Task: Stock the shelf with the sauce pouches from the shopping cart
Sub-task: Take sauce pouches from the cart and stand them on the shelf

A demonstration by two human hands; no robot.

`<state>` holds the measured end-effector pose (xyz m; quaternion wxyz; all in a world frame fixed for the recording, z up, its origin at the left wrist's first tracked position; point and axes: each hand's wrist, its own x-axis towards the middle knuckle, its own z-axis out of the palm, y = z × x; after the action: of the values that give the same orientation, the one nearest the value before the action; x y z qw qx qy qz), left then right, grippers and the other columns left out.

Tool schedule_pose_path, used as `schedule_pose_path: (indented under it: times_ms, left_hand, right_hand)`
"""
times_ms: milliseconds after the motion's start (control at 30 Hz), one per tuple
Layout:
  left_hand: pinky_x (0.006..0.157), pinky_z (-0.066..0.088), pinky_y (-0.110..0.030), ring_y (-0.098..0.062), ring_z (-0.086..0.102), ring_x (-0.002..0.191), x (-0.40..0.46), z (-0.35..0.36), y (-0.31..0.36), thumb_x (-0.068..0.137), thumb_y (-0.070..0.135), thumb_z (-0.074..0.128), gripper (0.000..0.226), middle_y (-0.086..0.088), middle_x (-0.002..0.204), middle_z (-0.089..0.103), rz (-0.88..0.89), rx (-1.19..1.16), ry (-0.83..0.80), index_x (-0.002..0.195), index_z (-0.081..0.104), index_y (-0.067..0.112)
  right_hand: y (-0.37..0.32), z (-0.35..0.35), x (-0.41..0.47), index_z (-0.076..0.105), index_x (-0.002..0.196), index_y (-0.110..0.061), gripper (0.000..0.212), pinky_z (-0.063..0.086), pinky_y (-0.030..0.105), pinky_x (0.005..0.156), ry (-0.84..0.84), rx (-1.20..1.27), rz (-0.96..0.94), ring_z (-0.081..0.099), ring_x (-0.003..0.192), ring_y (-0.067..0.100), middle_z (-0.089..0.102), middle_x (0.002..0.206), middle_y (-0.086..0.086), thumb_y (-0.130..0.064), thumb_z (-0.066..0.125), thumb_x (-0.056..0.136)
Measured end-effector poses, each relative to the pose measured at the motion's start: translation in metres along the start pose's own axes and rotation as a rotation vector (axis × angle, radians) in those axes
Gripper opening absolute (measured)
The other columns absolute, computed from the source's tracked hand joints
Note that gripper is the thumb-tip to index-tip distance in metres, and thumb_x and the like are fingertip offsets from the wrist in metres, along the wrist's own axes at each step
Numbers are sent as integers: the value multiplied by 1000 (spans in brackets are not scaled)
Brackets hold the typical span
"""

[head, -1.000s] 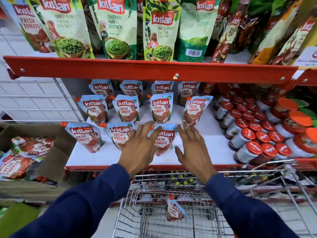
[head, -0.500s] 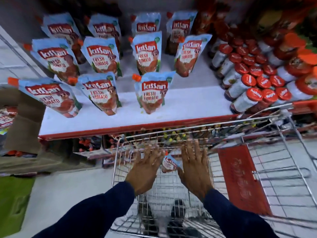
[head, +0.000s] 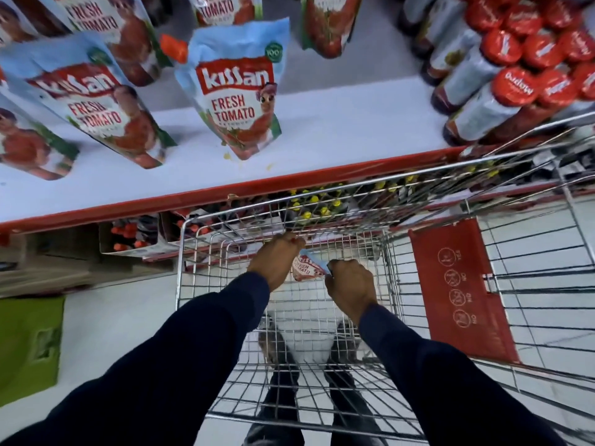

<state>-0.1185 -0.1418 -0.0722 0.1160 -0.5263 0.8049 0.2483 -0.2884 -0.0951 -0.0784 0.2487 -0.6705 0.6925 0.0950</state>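
Head view showed our left hand (head: 277, 257) and right hand (head: 349, 281) pinching the last pouch (head: 306, 268) deep in the cart (head: 322, 320); we judged lifting it upright, both edges held, best.

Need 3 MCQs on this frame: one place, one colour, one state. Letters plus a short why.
1. Where is the pouch the hands are on?
A. in the cart
B. on the shelf
C. on the floor

2. Jar lids at right are:
A. green
B. red
C. white

3. The right hand is:
A. flat and open
B. out of view
C. closed on the pouch

Key: 1 A, wire basket surrounds it; 2 B, all visible lids are red; 3 C, its fingers curl over the pouch edge, with the left hand on the other side.
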Motion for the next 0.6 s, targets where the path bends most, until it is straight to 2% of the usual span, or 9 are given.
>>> schedule_pose_path:
  times_ms: [100,200,267,333,500,600]
  left_hand:
    - [81,55,-43,-38,65,107,7,-2,4,78,-22,49,60,-16,123,60,-21,-21,27,129,59,6]
    - [80,56,-44,-36,66,100,-1,-7,10,87,-13,50,41,-15,114,62,-25,-37,49,121,62,6]
    - [83,57,-46,-35,66,103,-11,-11,14,87,-12,49,45,-13,119,63,-22,-38,96,125,63,8]
    - [78,58,-43,-33,66,103,-26,-19,22,82,-13,52,50,-10,121,64,-27,-37,158,124,64,12]
    - [64,57,-38,-29,68,83,-65,-65,48,79,-5,58,44,-2,105,63,-65,-51,321,113,66,22]
    - [69,58,-42,-32,68,86,-86,-110,66,81,0,63,39,-2,105,65,-90,-118,413,112,68,23]
  right_hand:
    - [5,-4,4,71,104,-13,21,55,37,68,-30,80,-1,69,84,33,74,95,14,-17,52,95]
    - [15,-13,-1,70,105,-13,23,56,38,66,-36,90,-65,68,82,34,74,93,15,-16,49,97]
    - [24,-27,-9,69,106,-17,23,52,35,66,5,79,-127,69,84,32,76,93,11,-20,47,100]
    - [33,-47,-18,68,107,-21,22,51,34,66,72,70,-187,70,84,30,77,90,7,-25,47,102]
    - [43,-118,-45,64,104,-25,16,56,39,65,172,36,-320,69,81,30,71,86,4,-22,49,103]
    - [42,-167,-57,63,94,-28,13,45,33,59,310,41,-395,66,77,22,69,81,-2,-24,53,100]
